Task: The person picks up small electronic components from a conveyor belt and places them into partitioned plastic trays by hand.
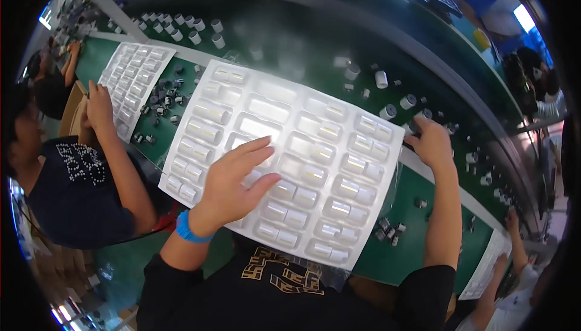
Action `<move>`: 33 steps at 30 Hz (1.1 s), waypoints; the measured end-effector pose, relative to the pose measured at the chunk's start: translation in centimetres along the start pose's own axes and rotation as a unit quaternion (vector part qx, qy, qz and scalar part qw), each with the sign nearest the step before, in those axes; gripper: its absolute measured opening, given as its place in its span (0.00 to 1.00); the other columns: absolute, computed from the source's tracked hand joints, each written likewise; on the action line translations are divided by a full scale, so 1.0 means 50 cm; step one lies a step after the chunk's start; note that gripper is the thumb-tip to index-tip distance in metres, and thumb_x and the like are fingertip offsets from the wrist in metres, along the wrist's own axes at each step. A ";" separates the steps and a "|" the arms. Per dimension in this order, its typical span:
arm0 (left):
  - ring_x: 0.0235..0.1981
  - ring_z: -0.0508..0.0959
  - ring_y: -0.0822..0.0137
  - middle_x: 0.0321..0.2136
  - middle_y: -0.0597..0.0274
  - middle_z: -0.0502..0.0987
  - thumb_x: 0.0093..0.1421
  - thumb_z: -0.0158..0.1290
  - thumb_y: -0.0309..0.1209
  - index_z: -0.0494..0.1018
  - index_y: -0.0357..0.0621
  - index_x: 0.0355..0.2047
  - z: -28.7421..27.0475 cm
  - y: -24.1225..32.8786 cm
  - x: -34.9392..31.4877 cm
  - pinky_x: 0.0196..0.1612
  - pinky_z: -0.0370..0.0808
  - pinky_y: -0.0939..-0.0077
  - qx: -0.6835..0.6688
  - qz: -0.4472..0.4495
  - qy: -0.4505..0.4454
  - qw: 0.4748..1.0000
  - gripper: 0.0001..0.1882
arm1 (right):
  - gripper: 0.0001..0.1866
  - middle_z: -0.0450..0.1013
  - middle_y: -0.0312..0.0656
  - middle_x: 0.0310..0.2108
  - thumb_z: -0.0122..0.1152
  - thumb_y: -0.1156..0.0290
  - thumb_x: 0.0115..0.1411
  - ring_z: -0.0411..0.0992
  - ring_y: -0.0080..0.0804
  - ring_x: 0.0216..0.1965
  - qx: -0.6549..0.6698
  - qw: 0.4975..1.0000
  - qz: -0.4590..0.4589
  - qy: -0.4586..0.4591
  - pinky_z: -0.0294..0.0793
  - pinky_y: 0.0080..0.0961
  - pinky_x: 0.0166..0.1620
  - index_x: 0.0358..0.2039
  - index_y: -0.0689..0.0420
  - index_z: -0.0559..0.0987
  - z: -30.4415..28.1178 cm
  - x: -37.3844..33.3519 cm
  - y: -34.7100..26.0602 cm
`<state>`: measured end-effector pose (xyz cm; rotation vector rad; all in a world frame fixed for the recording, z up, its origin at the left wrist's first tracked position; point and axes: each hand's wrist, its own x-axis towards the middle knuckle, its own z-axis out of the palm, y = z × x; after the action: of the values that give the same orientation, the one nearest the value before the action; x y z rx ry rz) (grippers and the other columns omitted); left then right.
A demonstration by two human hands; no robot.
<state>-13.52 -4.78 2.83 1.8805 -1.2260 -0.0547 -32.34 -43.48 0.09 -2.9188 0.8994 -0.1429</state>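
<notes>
A white moulded tray [301, 98] lies tilted in front of me. Many of its pockets hold white cylinders [346, 211], while several pockets in its upper middle have none. Over the middle of the tray is my left hand [236, 183], open, its fingers and thumb spread and nothing between them. Past the tray's right edge, my right hand [433, 141] has its fingers curled together around a small dark thing, mostly hidden by the fingertips. Right beside those fingers stands a white cylinder with a dark end [409, 101].
More white cylinders [194, 37] stand on the green surface at the far left. Small dark metal parts [162, 102] lie left of my tray, others [390, 232] right of it. On the left a person [78, 180] works at another tray [134, 77]; another person's arm [517, 243] shows far right.
</notes>
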 end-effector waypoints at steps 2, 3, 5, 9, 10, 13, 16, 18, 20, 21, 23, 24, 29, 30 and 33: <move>0.48 0.81 0.49 0.47 0.49 0.81 0.50 0.69 0.25 0.79 0.39 0.47 -0.029 -0.025 -0.027 0.50 0.79 0.64 0.032 -0.049 0.025 0.998 0.22 | 0.23 0.79 0.51 0.32 0.72 0.65 0.51 0.78 0.49 0.37 0.032 0.999 0.010 0.000 0.76 0.38 0.45 0.47 0.60 0.83 -0.027 0.068 -0.031; 0.47 0.81 0.49 0.45 0.48 0.82 0.51 0.68 0.25 0.79 0.39 0.46 -0.039 -0.029 -0.028 0.50 0.78 0.64 0.027 -0.073 0.039 0.996 0.20 | 0.20 0.79 0.52 0.33 0.70 0.64 0.53 0.77 0.48 0.37 0.053 0.998 0.015 -0.016 0.76 0.39 0.45 0.45 0.61 0.83 -0.054 0.108 -0.062; 0.47 0.81 0.48 0.45 0.48 0.82 0.51 0.67 0.26 0.79 0.39 0.45 -0.052 -0.048 -0.014 0.49 0.78 0.64 0.057 -0.085 0.036 0.994 0.19 | 0.19 0.79 0.53 0.36 0.66 0.62 0.59 0.78 0.50 0.40 0.002 0.998 -0.042 0.054 0.75 0.40 0.46 0.47 0.61 0.82 -0.014 0.203 -0.079; 0.48 0.79 0.47 0.46 0.48 0.80 0.54 0.64 0.27 0.78 0.39 0.45 -0.085 -0.116 0.028 0.51 0.76 0.60 0.159 -0.079 0.033 0.984 0.17 | 0.25 0.77 0.52 0.51 0.66 0.58 0.57 0.75 0.46 0.54 -0.008 0.999 -0.027 -0.046 0.72 0.37 0.58 0.52 0.58 0.79 0.068 0.381 -0.081; 0.50 0.78 0.47 0.47 0.48 0.80 0.54 0.62 0.26 0.78 0.39 0.45 -0.092 -0.137 0.039 0.53 0.75 0.59 0.182 -0.069 0.029 0.980 0.17 | 0.24 0.77 0.49 0.52 0.67 0.59 0.56 0.75 0.44 0.54 0.007 0.994 0.004 -0.107 0.73 0.37 0.57 0.51 0.57 0.80 0.080 0.406 -0.084; 0.52 0.75 0.46 0.49 0.46 0.77 0.53 0.59 0.25 0.78 0.40 0.46 -0.115 -0.155 0.066 0.55 0.73 0.57 0.272 -0.069 -0.031 0.959 0.18 | 0.23 0.78 0.53 0.48 0.68 0.64 0.53 0.77 0.44 0.50 -0.022 0.987 0.011 -0.160 0.74 0.36 0.54 0.48 0.60 0.79 0.070 0.417 -0.141; 0.60 0.71 0.46 0.54 0.46 0.75 0.52 0.60 0.22 0.78 0.42 0.48 -0.122 -0.164 0.100 0.63 0.68 0.57 0.332 -0.076 -0.100 0.935 0.21 | 0.19 0.78 0.52 0.46 0.67 0.67 0.53 0.77 0.42 0.48 0.052 0.995 0.006 -0.089 0.75 0.36 0.52 0.44 0.61 0.80 0.055 0.394 -0.120; 0.61 0.70 0.46 0.53 0.46 0.76 0.52 0.60 0.22 0.78 0.41 0.47 -0.117 -0.175 0.112 0.65 0.67 0.56 0.358 -0.050 -0.139 0.922 0.20 | 0.20 0.78 0.48 0.46 0.65 0.69 0.54 0.77 0.38 0.47 0.134 0.990 -0.008 -0.048 0.75 0.33 0.51 0.47 0.60 0.80 0.023 0.352 -0.100; 0.62 0.69 0.46 0.52 0.46 0.76 0.52 0.60 0.22 0.78 0.40 0.46 -0.123 -0.190 0.116 0.66 0.65 0.56 0.380 -0.023 -0.178 0.907 0.19 | 0.22 0.78 0.42 0.45 0.65 0.71 0.54 0.76 0.33 0.46 0.299 0.953 0.005 0.039 0.73 0.30 0.51 0.52 0.57 0.80 -0.062 0.249 -0.161; 0.62 0.69 0.46 0.51 0.45 0.77 0.52 0.60 0.22 0.77 0.39 0.45 -0.130 -0.192 0.122 0.67 0.64 0.55 0.406 -0.018 -0.230 0.884 0.18 | 0.23 0.78 0.42 0.46 0.65 0.72 0.54 0.75 0.32 0.46 0.385 0.922 -0.007 0.038 0.72 0.28 0.51 0.53 0.58 0.79 -0.094 0.185 -0.174; 0.61 0.70 0.45 0.47 0.45 0.78 0.52 0.60 0.22 0.76 0.36 0.43 -0.139 -0.181 0.115 0.67 0.64 0.53 0.394 -0.005 -0.238 0.888 0.16 | 0.24 0.77 0.43 0.49 0.64 0.75 0.54 0.74 0.29 0.47 0.519 0.854 -0.044 0.009 0.71 0.25 0.53 0.54 0.60 0.77 -0.119 0.077 -0.185; 0.60 0.71 0.44 0.45 0.45 0.78 0.52 0.61 0.21 0.76 0.36 0.42 -0.143 -0.158 0.113 0.66 0.64 0.52 0.347 0.013 -0.197 0.917 0.16 | 0.24 0.77 0.46 0.51 0.64 0.76 0.54 0.74 0.28 0.48 0.562 0.825 -0.056 -0.011 0.70 0.24 0.54 0.53 0.62 0.76 -0.121 0.023 -0.182; 0.41 0.79 0.55 0.40 0.52 0.78 0.51 0.68 0.26 0.77 0.39 0.46 -0.041 0.007 0.050 0.47 0.76 0.66 -0.072 -0.015 -0.017 0.997 0.21 | 0.27 0.75 0.55 0.52 0.62 0.85 0.52 0.74 0.38 0.55 0.701 0.709 -0.071 0.022 0.69 0.31 0.60 0.55 0.67 0.71 -0.100 -0.177 -0.265; 0.40 0.79 0.57 0.41 0.53 0.78 0.50 0.70 0.26 0.76 0.40 0.49 -0.015 0.032 0.044 0.45 0.76 0.69 -0.112 0.000 -0.040 0.993 0.25 | 0.27 0.75 0.55 0.52 0.62 0.85 0.52 0.74 0.38 0.55 0.701 0.709 -0.068 0.027 0.69 0.31 0.60 0.55 0.67 0.71 -0.098 -0.200 -0.271; 0.41 0.78 0.60 0.41 0.56 0.78 0.49 0.69 0.24 0.77 0.41 0.50 0.044 0.077 0.029 0.44 0.75 0.70 -0.171 0.057 -0.058 0.982 0.26 | 0.28 0.77 0.52 0.49 0.65 0.83 0.57 0.77 0.37 0.51 0.713 0.697 -0.071 0.042 0.73 0.31 0.57 0.59 0.69 0.70 -0.086 -0.258 -0.283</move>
<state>-16.58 -7.83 4.64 1.5239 -1.3088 -0.2970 -35.57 -24.76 5.06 -1.4597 0.2358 -0.6372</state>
